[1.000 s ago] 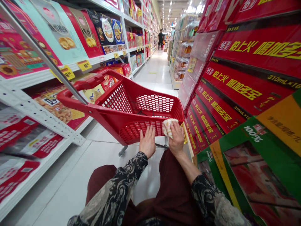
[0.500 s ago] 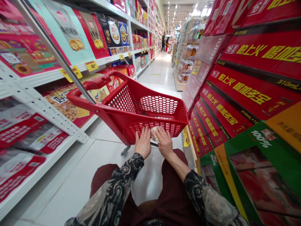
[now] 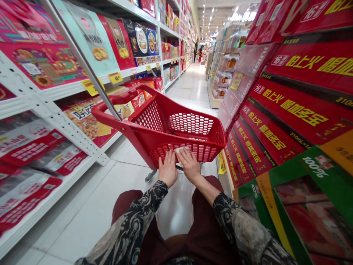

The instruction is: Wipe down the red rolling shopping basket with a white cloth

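Observation:
A red plastic shopping cart [image 3: 143, 135] stands in front of me, its perforated side wall facing my hands and a metal pole [image 3: 84, 64] rising from its handle end. My left hand [image 3: 168, 172] rests against the lower part of that wall, fingers stretched out and holding nothing. Beside it, my right hand [image 3: 191, 167] presses a crumpled white cloth [image 3: 182, 149] onto the wall. Its fingers lie over the cloth and cover much of it. The basket's floor is mostly hidden behind the near wall.
White shelves [image 3: 106, 159] with boxed and bagged snacks line the left. Stacked red drink cartons [image 3: 286, 106] and a green carton [image 3: 293, 165] stand close on the right. The tiled aisle [image 3: 190, 82] runs ahead, with a person [image 3: 196, 49] far off.
My right hand and the cloth have shifted slightly leftward along the cart wall, closer to my left hand. The view has turned a little to the left.

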Motion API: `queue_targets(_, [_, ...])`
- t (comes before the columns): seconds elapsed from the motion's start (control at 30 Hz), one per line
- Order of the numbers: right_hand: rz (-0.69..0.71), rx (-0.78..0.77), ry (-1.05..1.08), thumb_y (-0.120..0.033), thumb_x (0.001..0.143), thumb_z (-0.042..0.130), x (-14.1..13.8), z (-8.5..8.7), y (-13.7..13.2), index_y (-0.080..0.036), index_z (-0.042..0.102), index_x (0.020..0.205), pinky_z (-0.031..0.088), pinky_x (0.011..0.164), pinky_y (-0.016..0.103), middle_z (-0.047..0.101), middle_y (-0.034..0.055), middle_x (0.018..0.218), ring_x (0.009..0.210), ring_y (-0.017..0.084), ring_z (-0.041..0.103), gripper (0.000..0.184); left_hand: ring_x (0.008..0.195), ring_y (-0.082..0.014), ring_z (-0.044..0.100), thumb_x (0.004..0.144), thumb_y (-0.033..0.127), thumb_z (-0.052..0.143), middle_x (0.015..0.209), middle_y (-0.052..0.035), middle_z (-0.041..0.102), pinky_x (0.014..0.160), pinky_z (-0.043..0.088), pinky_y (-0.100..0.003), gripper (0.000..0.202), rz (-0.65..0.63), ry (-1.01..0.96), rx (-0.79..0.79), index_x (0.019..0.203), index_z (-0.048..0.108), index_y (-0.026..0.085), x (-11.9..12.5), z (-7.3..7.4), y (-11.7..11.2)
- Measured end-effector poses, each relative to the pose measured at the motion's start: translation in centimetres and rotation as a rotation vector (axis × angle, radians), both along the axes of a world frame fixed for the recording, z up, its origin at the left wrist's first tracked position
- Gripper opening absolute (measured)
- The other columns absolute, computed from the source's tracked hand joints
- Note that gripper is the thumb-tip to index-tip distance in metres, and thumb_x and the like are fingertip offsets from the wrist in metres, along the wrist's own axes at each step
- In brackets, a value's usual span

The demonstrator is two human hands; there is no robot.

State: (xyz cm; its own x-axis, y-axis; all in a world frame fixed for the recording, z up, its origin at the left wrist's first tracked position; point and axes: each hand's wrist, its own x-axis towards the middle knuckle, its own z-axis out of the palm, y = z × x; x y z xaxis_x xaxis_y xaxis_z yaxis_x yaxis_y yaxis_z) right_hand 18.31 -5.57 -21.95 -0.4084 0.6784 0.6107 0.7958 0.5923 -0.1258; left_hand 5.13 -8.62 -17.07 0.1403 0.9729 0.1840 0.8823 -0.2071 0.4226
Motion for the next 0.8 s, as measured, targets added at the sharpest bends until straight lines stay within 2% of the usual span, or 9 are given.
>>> queue_targets(0.1, [-0.011, 0.000, 0.101, -0.013, 0.085, 0.040, -0.7, 1.5, -0.6, -0.018, 0.046, 0.130, 0.026, 0.107, 0.041, 0.046, 0.0098, 0.135, 0.132, 0.019, 0.030, 0.045, 0.129, -0.0224, 0.036, 0.068, 0.015, 0.044, 0.138, -0.0107, 0.042, 0.107, 0.027, -0.042, 0.062, 0.016, -0.579, -0.145, 0.130, 0.041, 0.014, 0.9, 0.4, 0.4])
queue_targets(0.2, [0.006, -0.027, 0.202, -0.013, 0.082, 0.041, -1.0, 2.7, -1.2, -0.014, 0.043, 0.131, 0.029, 0.106, 0.040, 0.042, 0.0119, 0.137, 0.133, 0.020, 0.029, 0.050, 0.110, -0.0199, 0.053, 0.069, 0.021, 0.043, 0.113, -0.0045, 0.063, 0.093, 0.041, -0.035, 0.048, 0.034, -1.233, -0.383, 0.115, 0.055, 0.017, 1.7, 1.2, 0.9])
queue_targets(0.23, [0.024, -0.039, 0.220, -0.014, 0.080, 0.043, -1.0, 2.8, -1.4, -0.013, 0.042, 0.132, 0.030, 0.106, 0.041, 0.041, 0.0127, 0.138, 0.133, 0.021, 0.028, 0.052, 0.101, -0.0196, 0.057, 0.068, 0.024, 0.045, 0.103, -0.0040, 0.066, 0.087, 0.045, -0.034, 0.043, 0.050, -1.391, -0.475, 0.109, 0.058, 0.016, 1.9, 1.4, 1.0])
queue_targets(0.3, [0.065, -0.060, 0.227, -0.017, 0.077, 0.047, -0.9, 3.0, -1.8, -0.012, 0.043, 0.131, 0.032, 0.105, 0.042, 0.040, 0.0134, 0.138, 0.133, 0.023, 0.028, 0.055, 0.086, -0.0181, 0.061, 0.066, 0.029, 0.050, 0.085, -0.0031, 0.068, 0.075, 0.047, -0.030, 0.034, 0.091, -1.580, -0.619, 0.095, 0.062, 0.015, 1.8, 1.9, 0.9])
queue_targets(0.43, [0.140, -0.060, 0.171, -0.019, 0.076, 0.050, -0.2, 2.7, -2.0, -0.016, 0.048, 0.127, 0.035, 0.103, 0.042, 0.042, 0.0122, 0.137, 0.130, 0.022, 0.033, 0.051, 0.069, -0.0117, 0.057, 0.058, 0.024, 0.060, 0.071, 0.0022, 0.062, 0.061, 0.042, -0.022, 0.023, 0.142, -1.617, -0.684, 0.080, 0.061, 0.016, 0.9, 2.4, 0.3])
queue_targets(0.53, [0.165, -0.016, 0.131, -0.018, 0.079, 0.047, 0.3, 2.8, -1.9, -0.017, 0.048, 0.126, 0.033, 0.104, 0.043, 0.043, 0.0117, 0.136, 0.132, 0.021, 0.030, 0.047, 0.071, -0.0101, 0.056, 0.057, 0.021, 0.063, 0.076, 0.0032, 0.061, 0.064, 0.042, -0.022, 0.028, 0.070, -1.563, -0.691, 0.085, 0.059, 0.018, 0.5, 2.7, -0.1])
queue_targets(0.6, [0.154, -0.012, 0.122, -0.020, 0.078, 0.049, 0.5, 3.3, -2.0, -0.016, 0.047, 0.127, 0.029, 0.105, 0.046, 0.041, 0.0127, 0.138, 0.134, 0.023, 0.025, 0.050, 0.074, -0.0102, 0.057, 0.056, 0.020, 0.066, 0.081, 0.0021, 0.062, 0.066, 0.043, -0.022, 0.035, -0.004, -1.559, -0.692, 0.090, 0.058, 0.018, 0.5, 2.9, -0.1])
queue_targets(0.67, [0.138, -0.040, 0.145, -0.023, 0.075, 0.052, 0.6, 3.9, -2.4, -0.013, 0.044, 0.129, 0.028, 0.105, 0.047, 0.036, 0.0146, 0.141, 0.135, 0.024, 0.023, 0.056, 0.072, -0.0104, 0.058, 0.053, 0.018, 0.070, 0.080, 0.0014, 0.063, 0.068, 0.044, -0.023, 0.039, -0.025, -1.584, -0.661, 0.089, 0.056, 0.017, 0.6, 3.0, 0.2])
queue_targets(0.8, [0.096, -0.024, 0.199, -0.025, 0.074, 0.051, 0.1, 5.1, -3.8, -0.011, 0.040, 0.131, 0.025, 0.106, 0.049, 0.033, 0.0167, 0.142, 0.134, 0.026, 0.024, 0.060, 0.067, -0.0105, 0.058, 0.049, 0.015, 0.070, 0.073, 0.0020, 0.062, 0.067, 0.044, -0.024, 0.036, 0.118, -1.578, -0.529, 0.081, 0.054, 0.016, 0.6, 2.2, 1.0])
